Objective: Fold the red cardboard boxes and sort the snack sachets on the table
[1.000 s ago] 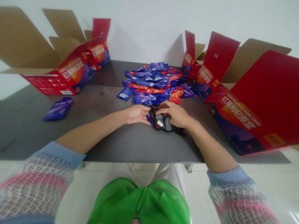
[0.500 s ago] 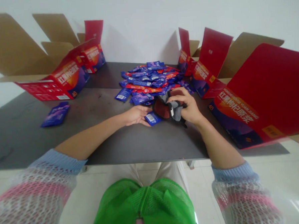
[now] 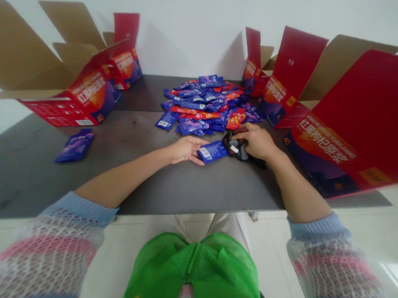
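A blue sachet (image 3: 213, 152) with a white barcode label rests on the fingers of my left hand (image 3: 187, 150), its near end gripped at the thumb. Close to its right end, my right hand (image 3: 257, 141) is closed on a crumpled dark cloth item (image 3: 239, 150) with black edging, grey parts and a small white tag. The cloth sits low at the table surface; its exact kind I cannot make out. Just beyond both hands spreads a heap of blue and red sachets (image 3: 200, 105).
One blue sachet (image 3: 74, 145) lies alone on the grey table (image 3: 144, 187) at the left. Open red cartons stand at both sides: a large left one (image 3: 91, 99), a smaller one behind it (image 3: 126, 68), and several on the right, the nearest (image 3: 335, 150) reaching the front edge.
My right hand has moved the dark cloth right and lower, off the blue sachet, so more of the sachet shows. The left hand still holds the sachet. The view has shifted slightly.
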`<action>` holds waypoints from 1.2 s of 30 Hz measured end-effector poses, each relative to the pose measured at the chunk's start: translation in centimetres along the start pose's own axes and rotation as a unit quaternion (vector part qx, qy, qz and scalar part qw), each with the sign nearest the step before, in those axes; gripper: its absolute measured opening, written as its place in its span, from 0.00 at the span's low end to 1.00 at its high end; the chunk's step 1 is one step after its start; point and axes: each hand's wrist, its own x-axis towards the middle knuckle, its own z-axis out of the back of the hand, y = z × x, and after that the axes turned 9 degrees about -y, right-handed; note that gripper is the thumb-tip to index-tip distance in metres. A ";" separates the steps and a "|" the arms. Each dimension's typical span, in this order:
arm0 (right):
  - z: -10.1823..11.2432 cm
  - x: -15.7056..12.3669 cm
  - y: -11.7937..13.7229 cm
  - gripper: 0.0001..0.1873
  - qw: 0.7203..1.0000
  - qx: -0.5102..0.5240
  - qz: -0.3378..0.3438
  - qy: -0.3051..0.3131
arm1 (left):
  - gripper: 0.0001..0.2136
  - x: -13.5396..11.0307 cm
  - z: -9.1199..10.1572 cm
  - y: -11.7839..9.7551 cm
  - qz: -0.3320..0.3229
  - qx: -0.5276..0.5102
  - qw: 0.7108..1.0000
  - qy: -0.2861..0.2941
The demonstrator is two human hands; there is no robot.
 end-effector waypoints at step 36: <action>1.4 0.0 3.3 0.17 0.941 0.251 0.000 -0.228 | 0.15 0.4 0.3 0.3 -0.014 0.005 1.000 -0.004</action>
